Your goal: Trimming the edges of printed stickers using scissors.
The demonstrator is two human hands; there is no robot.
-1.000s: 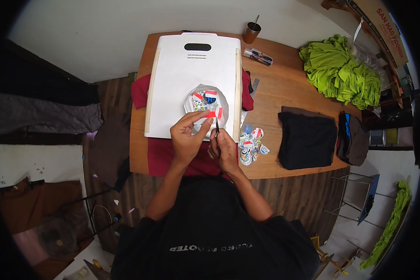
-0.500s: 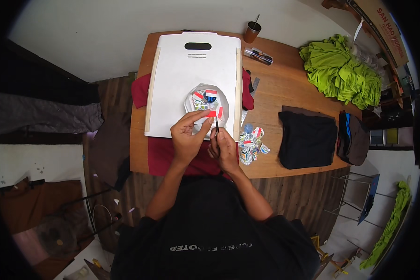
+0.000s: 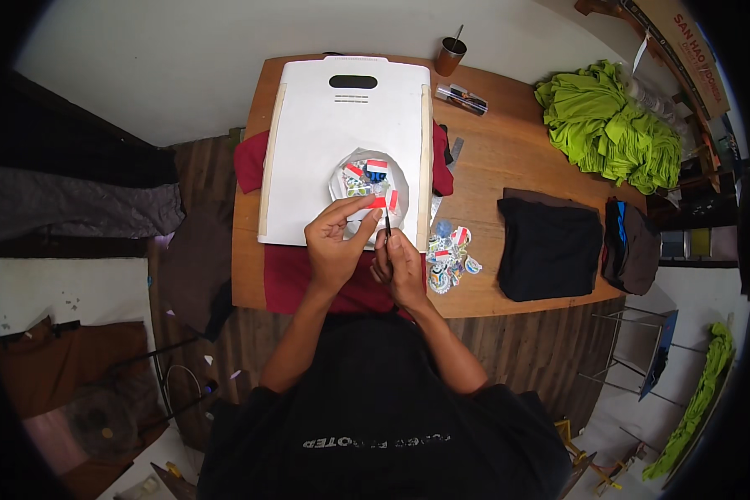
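Between thumb and fingertips my left hand (image 3: 333,248) pinches a small red-and-white patch (image 3: 377,202). My right hand (image 3: 402,265) is closed round a slim dark pointed tool (image 3: 387,223), probably small scissors; its tip meets the patch's lower edge. Both hands are over the near part of a white board (image 3: 308,167). Just beyond them, a round white paper-like tray (image 3: 335,185) holds several colourful patches, some red and white. To the right of my right hand, a pile of cut-out patches (image 3: 446,267) lies on the wooden table (image 3: 492,158).
Maroon cloth (image 3: 287,279) lies under the board. On the table are folded black garments (image 3: 550,250), a heap of lime-green cloth (image 3: 608,125), a brown cup (image 3: 450,58) and a clear packet (image 3: 462,100). A metal ruler (image 3: 456,152) sits beside the board.
Both hands hold nearly the same place and grip. The red-and-white patch and the tool tip have shifted only very slightly.
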